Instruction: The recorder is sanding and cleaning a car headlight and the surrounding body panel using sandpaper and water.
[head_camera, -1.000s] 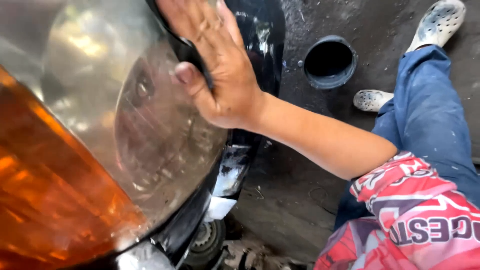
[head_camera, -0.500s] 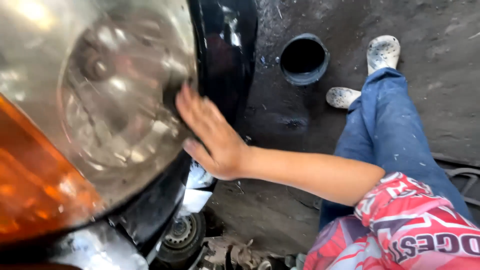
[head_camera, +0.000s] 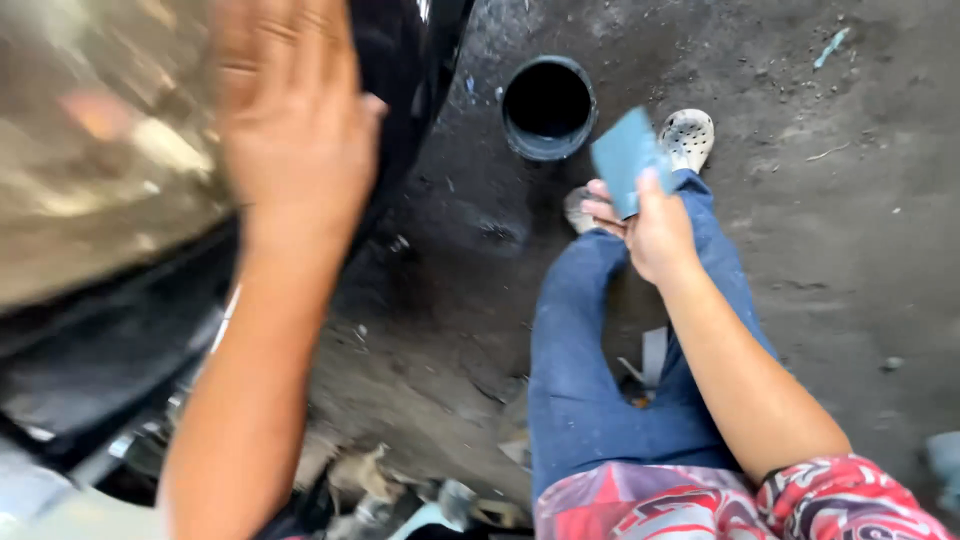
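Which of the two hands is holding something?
The right hand: it pinches a small blue-grey sheet over the knee. The left hand lies flat on the headlight.

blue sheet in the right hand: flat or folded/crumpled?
Flat, as far as shows. The blue abrasive sheet stands up as a plain rectangle, pinched at its lower edge by the right hand. The image is too blurred to rule out a double layer.

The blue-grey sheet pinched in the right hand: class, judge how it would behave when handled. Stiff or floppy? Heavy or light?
The sheet looks thin, so probably light. It stands up from the right hand without drooping, so likely fairly stiff yet bendable. Pinched at one edge only, it seems easy to hold.
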